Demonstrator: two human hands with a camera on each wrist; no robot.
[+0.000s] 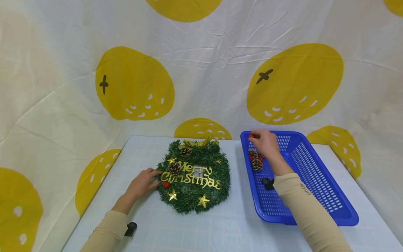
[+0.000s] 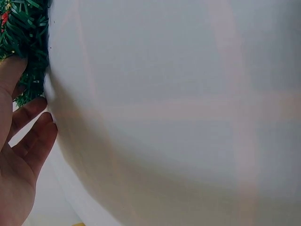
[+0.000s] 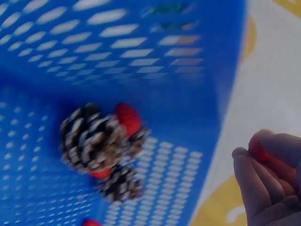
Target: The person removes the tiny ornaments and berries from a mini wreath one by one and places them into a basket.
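Note:
A green Christmas wreath (image 1: 192, 206) lies on the table with gold "Merry Christmas" lettering (image 1: 190, 180), gold stars, pinecones and a red ball (image 1: 166, 184). My left hand (image 1: 143, 182) is at its left edge; in the left wrist view the thumb (image 2: 11, 70) lies over the greenery and the fingers beneath it. Over the far left corner of a blue plastic basket (image 1: 327, 164), my right hand (image 1: 266, 141) pinches a small red ball (image 3: 257, 147) between thumb and fingertips. Pinecones (image 3: 91, 139) and red balls (image 3: 128, 118) lie inside the basket below.
The basket stands to the right of the wreath on a pale checked tablecloth (image 1: 176, 231). Behind the table hangs a white cloth (image 1: 214, 87) printed with large yellow fruit. A gold bow (image 1: 196, 142) tops the wreath. Black wrist devices (image 1: 131, 229) show at both sleeves.

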